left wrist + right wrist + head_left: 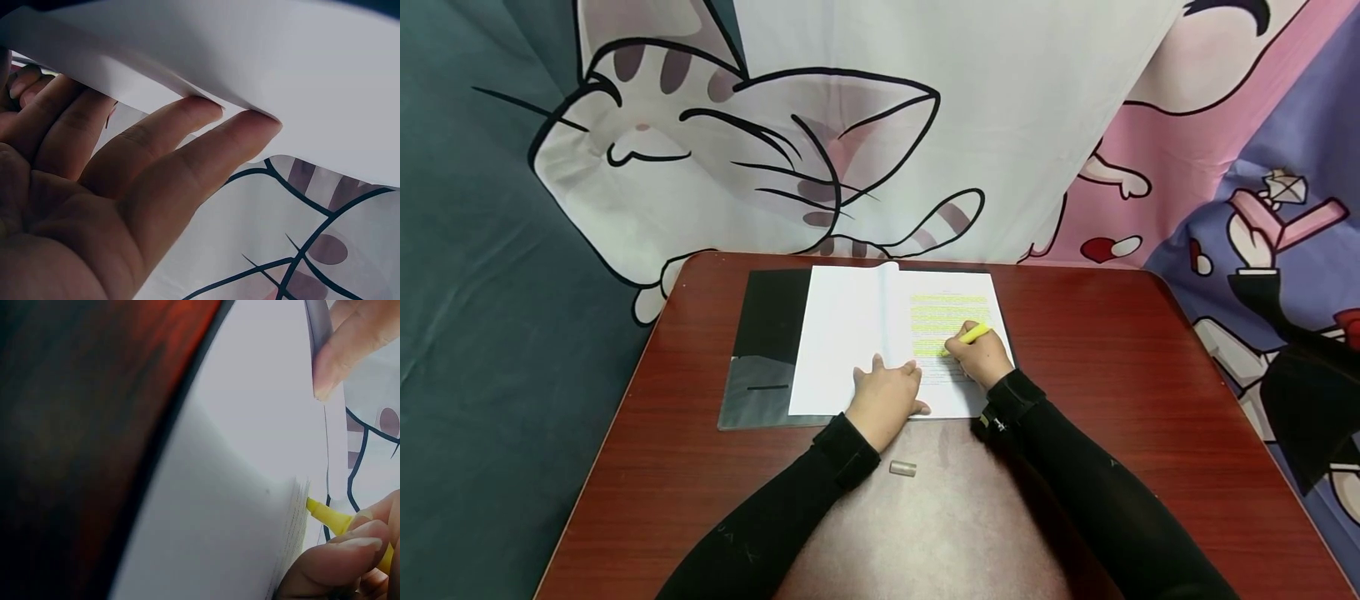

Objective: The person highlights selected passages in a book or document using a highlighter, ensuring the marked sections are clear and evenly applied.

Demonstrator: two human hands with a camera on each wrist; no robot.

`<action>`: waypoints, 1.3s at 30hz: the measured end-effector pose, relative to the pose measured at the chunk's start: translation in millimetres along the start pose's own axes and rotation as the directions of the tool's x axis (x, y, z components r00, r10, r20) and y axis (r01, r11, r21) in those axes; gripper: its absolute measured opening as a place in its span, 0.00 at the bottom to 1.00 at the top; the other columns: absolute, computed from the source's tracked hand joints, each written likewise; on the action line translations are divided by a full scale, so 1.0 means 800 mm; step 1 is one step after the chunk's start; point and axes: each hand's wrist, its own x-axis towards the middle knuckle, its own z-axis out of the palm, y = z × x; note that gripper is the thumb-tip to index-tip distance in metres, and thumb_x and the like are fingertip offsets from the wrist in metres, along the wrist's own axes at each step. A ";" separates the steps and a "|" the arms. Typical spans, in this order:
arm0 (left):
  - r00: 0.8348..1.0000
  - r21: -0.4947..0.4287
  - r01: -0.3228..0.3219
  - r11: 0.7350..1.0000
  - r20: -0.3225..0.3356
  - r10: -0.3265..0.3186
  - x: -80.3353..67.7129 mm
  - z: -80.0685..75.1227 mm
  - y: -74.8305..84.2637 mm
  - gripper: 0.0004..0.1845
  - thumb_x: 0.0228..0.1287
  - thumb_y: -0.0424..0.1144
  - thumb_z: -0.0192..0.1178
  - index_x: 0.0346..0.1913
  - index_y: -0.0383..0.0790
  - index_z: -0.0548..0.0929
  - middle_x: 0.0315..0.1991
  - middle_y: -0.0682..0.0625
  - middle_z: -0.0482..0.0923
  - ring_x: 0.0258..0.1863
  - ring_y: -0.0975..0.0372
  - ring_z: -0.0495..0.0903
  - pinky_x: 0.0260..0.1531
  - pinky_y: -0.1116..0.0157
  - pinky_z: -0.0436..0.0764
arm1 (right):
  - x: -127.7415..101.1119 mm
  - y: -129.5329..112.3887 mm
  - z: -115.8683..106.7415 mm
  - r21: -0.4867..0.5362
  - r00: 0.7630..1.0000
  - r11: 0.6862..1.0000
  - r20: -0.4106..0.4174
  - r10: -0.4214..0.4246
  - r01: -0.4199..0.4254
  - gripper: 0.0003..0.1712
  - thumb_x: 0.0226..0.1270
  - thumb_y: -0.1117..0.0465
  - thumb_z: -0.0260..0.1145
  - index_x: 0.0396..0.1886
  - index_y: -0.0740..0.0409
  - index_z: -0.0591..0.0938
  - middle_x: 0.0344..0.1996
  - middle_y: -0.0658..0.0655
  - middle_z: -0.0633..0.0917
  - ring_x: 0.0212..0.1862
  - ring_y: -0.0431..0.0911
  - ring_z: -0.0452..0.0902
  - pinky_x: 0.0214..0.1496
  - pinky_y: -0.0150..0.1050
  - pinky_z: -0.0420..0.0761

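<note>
An open stack of white papers (865, 333) lies on a black folder (769, 333) on the red-brown table (700, 467). The right page carries printed text with several lines marked yellow. My right hand (981, 358) grips a yellow highlighter (970, 336), its tip on the page (250, 506) in the right wrist view, where the highlighter (334, 519) shows between fingertips. My left hand (887, 396) lies flat with straight fingers on the lower edge of the papers; in the left wrist view its fingers (187, 144) touch the paper's underside (250, 69).
A small clear highlighter cap (902, 468) lies on the table near my left forearm. A cartoon cat cloth (737, 142) hangs behind the table. The table's edges fall away at left and right.
</note>
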 end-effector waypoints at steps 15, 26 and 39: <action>1.000 -0.047 0.007 0.999 0.016 -0.007 -0.005 -0.018 0.004 0.41 0.63 0.70 0.74 0.73 0.50 0.88 0.75 0.57 0.87 0.71 0.31 0.85 0.56 0.25 0.87 | 0.000 0.000 -0.002 -0.007 1.000 1.000 -0.020 0.006 -0.006 0.14 0.76 0.67 0.65 0.29 0.55 0.73 0.19 0.48 0.75 0.22 0.41 0.65 0.25 0.34 0.66; 1.000 0.002 -0.014 1.000 -0.018 0.014 0.000 -0.001 0.000 0.41 0.63 0.73 0.72 0.73 0.54 0.89 0.74 0.58 0.87 0.69 0.33 0.88 0.51 0.27 0.90 | -0.004 -0.001 -0.003 -0.006 1.000 1.000 -0.027 0.008 -0.008 0.14 0.76 0.68 0.64 0.29 0.55 0.73 0.19 0.49 0.75 0.22 0.42 0.65 0.26 0.35 0.66; 1.000 -0.010 -0.006 1.000 0.009 0.006 0.000 -0.004 0.001 0.42 0.62 0.73 0.72 0.74 0.53 0.89 0.75 0.57 0.86 0.70 0.32 0.86 0.54 0.26 0.89 | -0.004 0.001 -0.008 -0.014 1.000 1.000 -0.029 -0.002 0.002 0.15 0.76 0.68 0.64 0.28 0.55 0.71 0.18 0.48 0.68 0.23 0.43 0.63 0.26 0.36 0.64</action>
